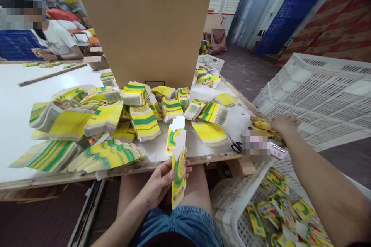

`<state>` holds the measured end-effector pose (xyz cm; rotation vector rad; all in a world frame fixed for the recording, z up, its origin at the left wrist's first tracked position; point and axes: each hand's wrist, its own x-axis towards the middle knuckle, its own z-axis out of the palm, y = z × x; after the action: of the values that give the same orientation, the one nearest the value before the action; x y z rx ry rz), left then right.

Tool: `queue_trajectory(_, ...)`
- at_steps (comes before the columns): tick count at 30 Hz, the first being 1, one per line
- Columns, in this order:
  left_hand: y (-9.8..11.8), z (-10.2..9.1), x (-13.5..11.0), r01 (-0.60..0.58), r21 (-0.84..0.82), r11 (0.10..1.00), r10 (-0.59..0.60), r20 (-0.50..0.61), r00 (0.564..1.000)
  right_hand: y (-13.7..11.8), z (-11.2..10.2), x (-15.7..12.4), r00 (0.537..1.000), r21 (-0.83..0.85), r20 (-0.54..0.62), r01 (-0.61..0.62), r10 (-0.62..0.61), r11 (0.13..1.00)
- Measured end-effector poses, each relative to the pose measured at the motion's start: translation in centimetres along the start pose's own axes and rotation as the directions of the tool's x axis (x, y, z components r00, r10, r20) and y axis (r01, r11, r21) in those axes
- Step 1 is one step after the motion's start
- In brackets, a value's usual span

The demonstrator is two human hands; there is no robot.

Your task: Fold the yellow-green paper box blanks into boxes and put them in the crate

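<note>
So the carton (180,162) we've got in hand is flat, yellow and green, tilted a bit, up in front of the table's near edge and over our lap. Call it the middle of the clock. Our left hand (158,183) has it pinched, thumb in front, fingers wrapped around to the far side. Right behind it toward 12 there's a second carton (170,139); we can't tell if that one's resting on the table (17,85) or held too.

Our right hand (285,124) is out between 2 and 3, just beside some bananas (261,123). It's too smeared for us to tell if it's gripping anything or touching them. On our side of those are a phone (278,150) around 3 and scissors (236,146), partly covered by a pixelated patch.

From 9 to 11 we've got bundles (107,117) of flat cartons heaped up, with more bundles from 12 to 1. A tall cardboard panel (145,27) stands behind them. Down at 4 is a white basket (234,216) with loose packs (278,212) in it. White crates (319,100) are at 2, and a co-worker (59,40) sits across the table at 10 to 11.
</note>
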<state>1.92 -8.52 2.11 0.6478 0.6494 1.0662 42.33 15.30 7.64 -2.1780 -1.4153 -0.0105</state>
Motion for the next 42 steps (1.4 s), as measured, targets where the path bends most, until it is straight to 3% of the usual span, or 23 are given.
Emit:
queue_trajectory(2, 0.2, -0.3, 0.0, -0.009, 0.000, 1.000, 0.009, -0.030, 1.000, -1.5, 0.0, -3.5, 0.997, 0.098, 0.064, 0.026, -0.033, 0.995)
queue_trajectory(5, 0.3, -0.5, 0.2, -0.023, 0.014, 1.000, 0.024, -0.051, 0.998, -4.1, 0.6, -12.5, 0.963, 0.298, 0.204, 0.108, -0.174, 0.949)
queue_trajectory(8, -0.1, -0.3, 0.7, -0.055, 0.034, 0.998, 0.056, -0.039, 0.998, -7.0, 1.5, -23.2, 0.853, 0.500, 0.385, 0.127, -0.351, 0.857)
queue_trajectory(9, -0.3, -0.2, 0.9, -0.067, 0.041, 0.997, 0.069, -0.039, 0.997, -8.0, 1.7, -26.2, 0.797, 0.583, 0.436, 0.104, -0.418, 0.806)
queue_trajectory(11, -0.7, 0.0, 1.0, -0.094, 0.060, 0.994, 0.097, -0.058, 0.994, -9.6, 1.9, -30.6, 0.692, 0.774, 0.523, -0.139, -0.498, 0.618)
queue_trajectory(13, -1.0, -0.1, 1.0, -0.115, 0.087, 0.990, 0.124, -0.113, 0.986, -10.6, 2.1, -32.9, 0.687, 0.805, 0.533, -0.232, -0.494, 0.545)
queue_trajectory(19, -1.4, -0.9, 0.4, -0.118, 0.248, 0.961, 0.190, -0.287, 0.939, -11.1, 3.3, -34.6, 0.769, 0.744, 0.488, -0.119, -0.413, 0.658)
queue_trajectory(22, -1.3, -1.2, -0.1, -0.157, 0.344, 0.926, 0.264, -0.290, 0.920, -11.2, 3.7, -34.9, 0.794, 0.777, 0.459, -0.141, -0.399, 0.613)
queue_trajectory(24, -1.1, -1.3, -0.6, -0.172, 0.375, 0.911, 0.273, -0.235, 0.933, -11.2, 3.5, -34.8, 0.804, 0.830, 0.440, -0.194, -0.400, 0.523)
queue_trajectory(27, -0.3, -1.7, -1.3, -0.143, 0.399, 0.906, 0.183, -0.064, 0.981, -10.8, 2.9, -34.1, 0.761, 0.881, 0.443, -0.271, -0.474, 0.388)
queue_trajectory(31, 0.5, -2.0, -2.0, -0.074, 0.447, 0.891, 0.066, 0.033, 0.997, -10.0, 2.3, -33.1, 0.620, 0.840, 0.527, -0.277, -0.581, 0.466)
queue_trajectory(35, 0.3, -1.8, -2.5, -0.040, 0.510, 0.860, -0.003, 0.084, 0.996, -9.8, 1.9, -33.0, 0.644, 0.825, 0.507, -0.169, -0.574, 0.539)
queue_trajectory(39, 0.0, -1.7, -2.6, -0.061, 0.434, 0.899, 0.025, 0.087, 0.996, -9.7, 1.5, -33.6, 0.675, 0.875, 0.470, -0.270, -0.569, 0.402)
queue_trajectory(42, 0.1, -1.7, -2.6, -0.048, 0.308, 0.950, 0.011, 0.122, 0.992, -9.2, 1.3, -33.8, 0.650, 0.862, 0.507, -0.377, -0.566, 0.339)
